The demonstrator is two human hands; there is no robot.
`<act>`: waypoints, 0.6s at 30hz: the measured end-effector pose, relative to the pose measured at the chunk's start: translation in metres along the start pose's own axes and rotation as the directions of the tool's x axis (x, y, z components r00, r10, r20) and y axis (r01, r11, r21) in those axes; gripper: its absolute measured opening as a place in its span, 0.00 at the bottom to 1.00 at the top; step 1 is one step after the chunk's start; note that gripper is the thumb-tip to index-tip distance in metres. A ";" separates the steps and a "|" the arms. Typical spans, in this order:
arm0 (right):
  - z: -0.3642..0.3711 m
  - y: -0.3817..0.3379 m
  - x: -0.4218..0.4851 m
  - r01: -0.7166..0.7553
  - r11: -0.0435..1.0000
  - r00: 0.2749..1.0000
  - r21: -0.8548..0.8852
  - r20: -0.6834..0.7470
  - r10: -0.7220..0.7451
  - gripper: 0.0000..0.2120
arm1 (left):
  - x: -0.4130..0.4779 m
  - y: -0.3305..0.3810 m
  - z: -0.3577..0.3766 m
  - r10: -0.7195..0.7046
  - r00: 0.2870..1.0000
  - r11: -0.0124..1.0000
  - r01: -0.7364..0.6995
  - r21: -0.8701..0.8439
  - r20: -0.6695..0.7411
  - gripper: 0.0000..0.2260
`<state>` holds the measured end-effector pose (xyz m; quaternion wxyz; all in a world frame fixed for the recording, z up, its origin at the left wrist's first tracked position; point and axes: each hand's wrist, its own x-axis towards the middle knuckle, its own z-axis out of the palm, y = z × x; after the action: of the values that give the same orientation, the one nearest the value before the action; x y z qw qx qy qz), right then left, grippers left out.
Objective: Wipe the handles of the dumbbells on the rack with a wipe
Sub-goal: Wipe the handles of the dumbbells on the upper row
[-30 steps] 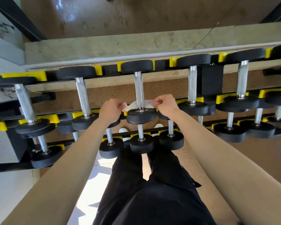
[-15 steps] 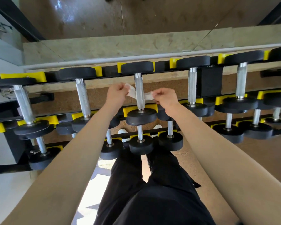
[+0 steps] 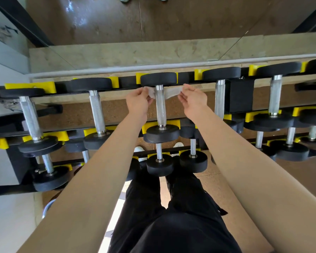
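A white wipe (image 3: 169, 92) is stretched behind the far end of the knurled steel handle (image 3: 161, 108) of the middle top-row dumbbell. My left hand (image 3: 138, 101) pinches the wipe's left end, just left of the handle. My right hand (image 3: 192, 99) pinches the right end, a little right of the handle. The wipe's middle is hidden behind the handle, close under the far black head (image 3: 159, 78). The near head (image 3: 161, 133) sits below my hands.
Black dumbbells with steel handles fill the black rack with yellow cradles (image 3: 161, 124), such as neighbours at left (image 3: 97, 114) and right (image 3: 219, 99). Lower rows hold smaller dumbbells (image 3: 160, 164). A mirror wall (image 3: 153, 24) rises behind the rack. My black-trousered legs stand close in front.
Both hands have slid the wipe along the middle handle, from beside the near head up to the far head. The hands now sit further apart.
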<state>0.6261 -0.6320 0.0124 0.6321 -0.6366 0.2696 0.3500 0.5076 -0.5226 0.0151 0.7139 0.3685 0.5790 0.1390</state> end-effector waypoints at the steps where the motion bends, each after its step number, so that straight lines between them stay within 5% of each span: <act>1: 0.005 0.001 -0.001 -0.041 0.998 0.999 0.038 0.017 0.041 0.07 | 0.000 0.000 -0.004 -0.012 1.000 0.999 0.011 -0.046 -0.025 0.05; 6: 0.023 0.012 -0.005 -0.208 0.975 0.966 0.084 0.177 0.190 0.11 | 0.001 0.007 -0.026 -0.064 0.986 0.957 0.018 -0.290 -0.151 0.04; 13: -0.007 0.001 0.003 -0.152 0.942 0.987 0.301 0.104 0.126 0.10 | -0.017 -0.009 0.010 -0.015 0.998 0.998 0.012 -0.062 -0.053 0.10; 18: 0.012 0.018 -0.015 -0.094 0.995 0.952 -0.020 0.289 0.095 0.11 | -0.032 0.006 -0.016 0.090 0.991 0.993 -0.082 -0.083 0.095 0.06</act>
<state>0.6010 -0.6229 0.0137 0.6453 -0.5668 0.2030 0.4702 0.4848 -0.5328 0.0409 0.7489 0.3709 0.5207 0.1743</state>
